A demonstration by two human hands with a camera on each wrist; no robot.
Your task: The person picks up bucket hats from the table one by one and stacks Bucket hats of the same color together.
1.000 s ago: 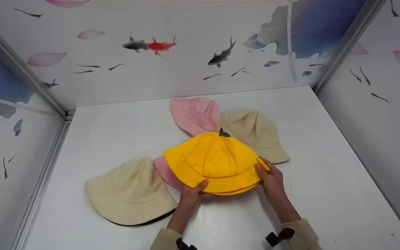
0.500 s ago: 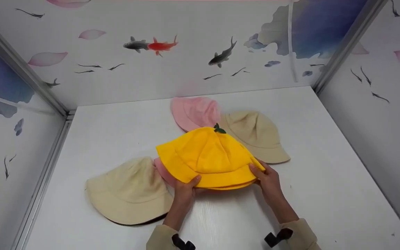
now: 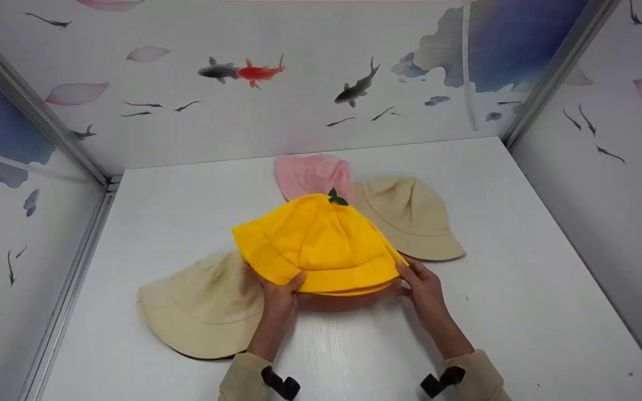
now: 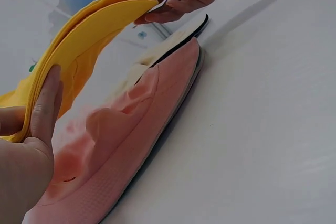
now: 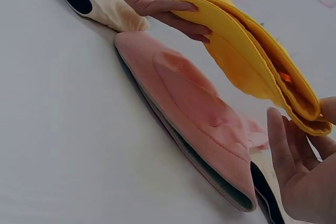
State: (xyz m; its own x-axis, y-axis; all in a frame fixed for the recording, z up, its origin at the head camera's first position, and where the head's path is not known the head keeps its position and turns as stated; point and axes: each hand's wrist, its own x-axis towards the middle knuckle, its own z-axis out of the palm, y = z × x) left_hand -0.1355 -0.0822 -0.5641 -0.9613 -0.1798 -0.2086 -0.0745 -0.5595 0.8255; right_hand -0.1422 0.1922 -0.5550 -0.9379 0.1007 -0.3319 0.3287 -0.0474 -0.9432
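Note:
Both hands hold a yellow bucket hat (image 3: 321,239) with a green leaf tip on its crown, by the two ends of its folded, doubled brim. My left hand (image 3: 279,301) pinches the left part, thumb on the near face and fingers behind. At the right end, my right hand (image 3: 427,289) pinches the brim between thumb and fingers. Below the yellow hat, apart from it in both wrist views, a pink bucket hat (image 4: 131,140) lies folded flat on the table. From the head, most of that pink hat (image 3: 337,302) is hidden.
A cream bucket hat (image 3: 204,312) lies at the left, partly behind my left forearm. Toward the back are another pink hat (image 3: 315,175) and a beige hat (image 3: 416,217), side by side. Printed wall panels (image 3: 310,122) enclose the white table (image 3: 521,312) at the back and sides.
Both hands have carried the yellow hat leftward and a little away from me. More of the pink hat's near brim shows under it, while its left end is now covered. The other hats stay put.

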